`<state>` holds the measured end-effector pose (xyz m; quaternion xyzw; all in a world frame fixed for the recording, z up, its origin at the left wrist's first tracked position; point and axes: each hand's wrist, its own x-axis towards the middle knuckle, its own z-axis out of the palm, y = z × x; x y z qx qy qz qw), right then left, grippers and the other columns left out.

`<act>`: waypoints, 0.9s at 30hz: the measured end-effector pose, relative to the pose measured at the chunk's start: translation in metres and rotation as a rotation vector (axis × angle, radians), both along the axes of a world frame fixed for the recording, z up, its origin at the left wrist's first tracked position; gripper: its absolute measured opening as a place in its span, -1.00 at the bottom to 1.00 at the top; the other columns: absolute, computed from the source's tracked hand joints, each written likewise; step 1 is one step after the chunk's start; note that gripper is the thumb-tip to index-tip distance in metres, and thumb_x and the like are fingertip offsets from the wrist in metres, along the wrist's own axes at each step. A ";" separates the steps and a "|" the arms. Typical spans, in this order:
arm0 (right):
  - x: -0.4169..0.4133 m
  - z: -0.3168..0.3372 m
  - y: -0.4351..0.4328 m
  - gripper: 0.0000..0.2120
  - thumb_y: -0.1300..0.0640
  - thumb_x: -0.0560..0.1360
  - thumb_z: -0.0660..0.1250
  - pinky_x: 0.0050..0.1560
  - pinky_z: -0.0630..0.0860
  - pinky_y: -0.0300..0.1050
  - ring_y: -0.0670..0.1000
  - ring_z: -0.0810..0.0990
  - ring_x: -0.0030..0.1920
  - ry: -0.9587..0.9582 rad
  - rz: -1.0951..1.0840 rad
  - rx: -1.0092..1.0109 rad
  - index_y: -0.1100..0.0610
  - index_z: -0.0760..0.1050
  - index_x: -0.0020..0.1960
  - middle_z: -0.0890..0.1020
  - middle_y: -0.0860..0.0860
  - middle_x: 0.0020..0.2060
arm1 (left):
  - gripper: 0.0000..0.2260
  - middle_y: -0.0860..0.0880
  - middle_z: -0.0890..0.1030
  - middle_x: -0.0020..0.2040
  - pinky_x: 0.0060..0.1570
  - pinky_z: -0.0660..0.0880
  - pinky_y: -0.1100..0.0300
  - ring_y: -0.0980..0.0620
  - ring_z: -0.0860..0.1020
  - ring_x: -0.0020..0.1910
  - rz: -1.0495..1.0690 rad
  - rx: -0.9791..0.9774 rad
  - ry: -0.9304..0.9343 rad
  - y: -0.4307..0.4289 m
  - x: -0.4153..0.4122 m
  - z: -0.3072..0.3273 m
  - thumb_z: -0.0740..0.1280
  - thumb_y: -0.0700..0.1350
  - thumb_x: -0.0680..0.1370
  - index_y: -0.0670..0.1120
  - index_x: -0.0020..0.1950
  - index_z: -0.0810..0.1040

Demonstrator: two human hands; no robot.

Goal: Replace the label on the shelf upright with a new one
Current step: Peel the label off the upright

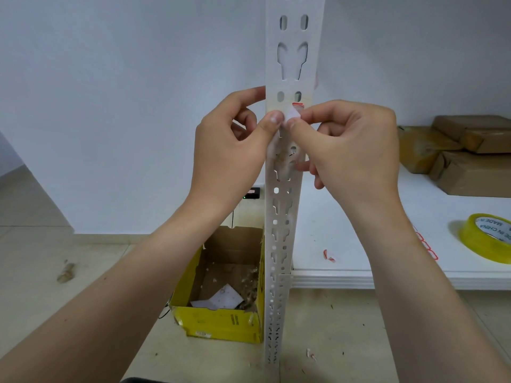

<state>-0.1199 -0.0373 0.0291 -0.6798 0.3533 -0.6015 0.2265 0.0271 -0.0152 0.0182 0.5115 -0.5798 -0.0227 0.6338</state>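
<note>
A white perforated shelf upright (290, 64) runs down the middle of the head view. A small white label with a red edge (295, 111) sits on its front face at hand height, its lower part lifted off. My left hand (235, 150) wraps the upright's left side, with the thumb tip pressed on the face beside the label. My right hand (351, 150) pinches the label's loose lower edge between thumb and forefinger. Below the label the upright carries patches of torn paper residue (284, 161).
A white shelf board (387, 275) extends right of the upright, holding a yellow tape roll (486, 239), a red-edged label scrap (329, 255), a strip of red-outlined labels (427, 246) and brown parcels (464, 158). An open yellow cardboard box (221, 322) with paper scraps stands on the floor.
</note>
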 end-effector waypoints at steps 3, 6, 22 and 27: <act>-0.001 0.002 0.001 -0.85 0.01 0.51 0.52 -0.31 0.70 0.04 0.10 0.52 -0.60 0.008 0.001 0.028 -0.04 0.67 -0.24 0.55 0.04 -0.58 | -0.74 -0.11 0.59 -0.17 -0.23 0.45 0.45 0.23 0.48 -0.27 0.006 0.004 -0.007 0.000 0.000 0.000 0.43 -0.03 0.62 0.04 0.32 0.61; -0.003 0.005 0.003 -0.82 -0.01 0.51 0.53 -0.42 0.67 0.08 -0.02 0.49 -0.64 0.004 0.010 0.055 -0.02 0.66 -0.24 0.53 0.01 -0.60 | -0.75 -0.13 0.59 -0.16 -0.22 0.46 0.44 0.22 0.48 -0.26 0.005 0.006 -0.015 0.000 0.001 0.000 0.43 -0.03 0.62 0.06 0.30 0.60; -0.012 0.007 0.002 -0.72 -0.03 0.47 0.56 -0.37 0.66 0.12 0.08 0.43 -0.63 -0.004 0.010 0.088 0.01 0.59 -0.34 0.45 -0.02 -0.64 | -0.79 0.15 0.68 -0.17 -0.21 0.53 0.06 0.12 0.50 -0.28 -0.049 0.019 0.117 0.000 -0.001 -0.001 0.27 -0.12 0.69 0.06 0.20 0.67; -0.016 0.006 0.000 -0.74 0.03 0.46 0.56 -0.42 0.64 0.17 0.09 0.43 -0.61 0.002 0.009 0.090 0.03 0.58 -0.33 0.50 0.06 -0.60 | -0.83 -0.20 0.63 -0.12 -0.24 0.50 0.16 0.17 0.43 -0.32 -0.044 0.023 0.091 0.000 -0.003 -0.001 0.33 -0.08 0.67 0.04 0.22 0.65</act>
